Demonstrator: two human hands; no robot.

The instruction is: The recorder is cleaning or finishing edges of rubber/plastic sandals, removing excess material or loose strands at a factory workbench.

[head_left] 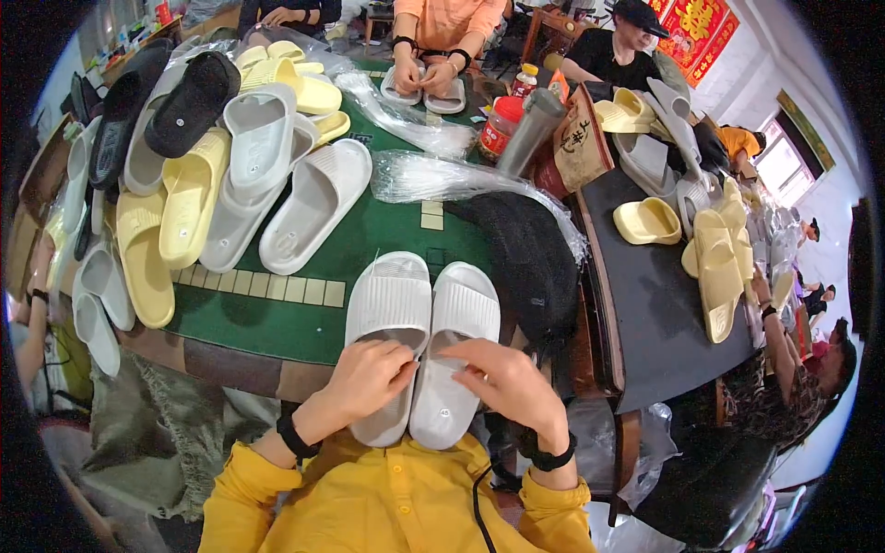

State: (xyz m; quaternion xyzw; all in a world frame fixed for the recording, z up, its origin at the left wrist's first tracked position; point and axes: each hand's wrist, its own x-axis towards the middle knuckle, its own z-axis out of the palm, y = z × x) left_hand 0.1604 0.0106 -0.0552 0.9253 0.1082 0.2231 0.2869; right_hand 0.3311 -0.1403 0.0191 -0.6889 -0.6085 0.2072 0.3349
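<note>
A pair of light grey slippers with ribbed straps stands side by side at the table's near edge, toes pointing away: the left slipper (389, 295) and the right slipper (466, 300). Over the left one's opening lies my left hand (373, 376), its fingers pinched together at the inner edge; whatever sits between them is too small to make out. My right hand (512, 382) hovers over the right slipper's footbed, fingers bent, thumb and forefinger apart with nothing visible between them. Beyond them lie bundles of clear thin plastic strands, one near (452, 175) and one farther (415, 120).
Yellow, grey and black slippers pile up at left, including a black slipper (192, 103). A black cloth bag (516, 258) lies right of my pair, below a grey flask (533, 129) and a red-lidded jar (498, 127). More slippers cover a dark side table (664, 295). Co-workers sit around.
</note>
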